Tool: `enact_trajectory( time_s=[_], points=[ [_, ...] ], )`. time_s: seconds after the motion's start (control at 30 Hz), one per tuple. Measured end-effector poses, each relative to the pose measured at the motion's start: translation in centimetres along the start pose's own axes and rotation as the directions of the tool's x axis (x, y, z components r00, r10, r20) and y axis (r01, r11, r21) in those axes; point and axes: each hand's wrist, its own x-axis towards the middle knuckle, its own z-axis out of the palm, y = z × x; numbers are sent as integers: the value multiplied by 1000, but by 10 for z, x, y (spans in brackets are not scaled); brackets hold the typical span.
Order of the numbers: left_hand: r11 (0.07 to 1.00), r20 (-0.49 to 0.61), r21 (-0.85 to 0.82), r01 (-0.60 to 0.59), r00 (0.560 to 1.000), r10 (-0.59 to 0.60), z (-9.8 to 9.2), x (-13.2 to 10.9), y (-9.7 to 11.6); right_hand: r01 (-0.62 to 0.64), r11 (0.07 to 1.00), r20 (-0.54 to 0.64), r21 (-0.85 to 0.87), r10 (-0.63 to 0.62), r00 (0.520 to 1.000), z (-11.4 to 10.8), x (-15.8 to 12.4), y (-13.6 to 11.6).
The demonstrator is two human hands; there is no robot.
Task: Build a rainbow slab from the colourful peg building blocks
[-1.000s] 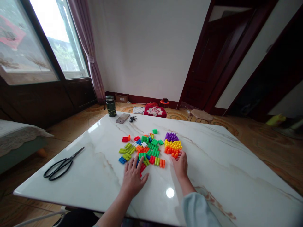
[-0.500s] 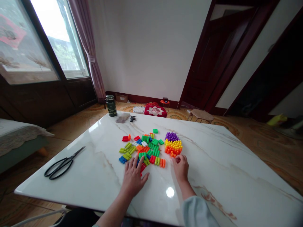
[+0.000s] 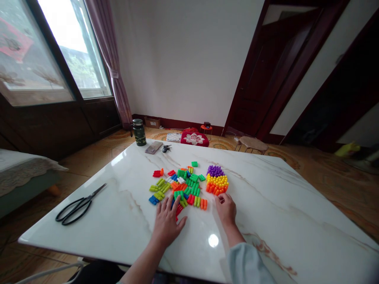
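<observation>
My left hand (image 3: 167, 221) lies with fingers spread at the near edge of a loose heap of small plastic building pieces (image 3: 194, 178) in green, red, blue, white, orange and lime. Its fingertips touch the nearest pieces, and red ones show beside the thumb. My right hand (image 3: 226, 210) is curled, thumb and fingertips together, close to the near side of a built block of studded pieces (image 3: 217, 180). That block runs in bands of purple, yellow and orange. Whatever the right fingertips pinch, if anything, is hidden.
Black-handled scissors (image 3: 77, 209) lie on the left of the white marbled table (image 3: 124, 232). At its far left corner are a camouflage flask (image 3: 139, 133), a phone (image 3: 154, 147) and keys (image 3: 166, 148). A stool (image 3: 253, 143) stands beyond the far edge.
Orange pieces that jutted from the block's near side now sit closer in line with it. My right hand has barely shifted, and my left hand stays in place.
</observation>
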Motion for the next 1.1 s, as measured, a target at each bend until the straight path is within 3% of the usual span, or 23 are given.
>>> enact_trajectory(
  time_s=[0.2, 0.63, 0.93, 1.1],
  points=[
    [1000, 12, -5, 1, 1000, 0, -2, 0, 1, 4, 997, 100, -78, 4, 995, -4, -1, -10],
    [1000, 18, -17, 8, 1000, -8, -5, 1, 3, 31, 988, 111, -149, -15, 994, -4, -1, -9],
    [1000, 15, -18, 13, 1000, -13, -3, -1, 3, 93, 989, 60, -119, -86, 994, -5, -3, -6],
    [1000, 14, -19, 17, 1000, -17, -1, -1, 2, 196, 980, 134, 16, -196, 971, 0, -3, -33]
  ],
)
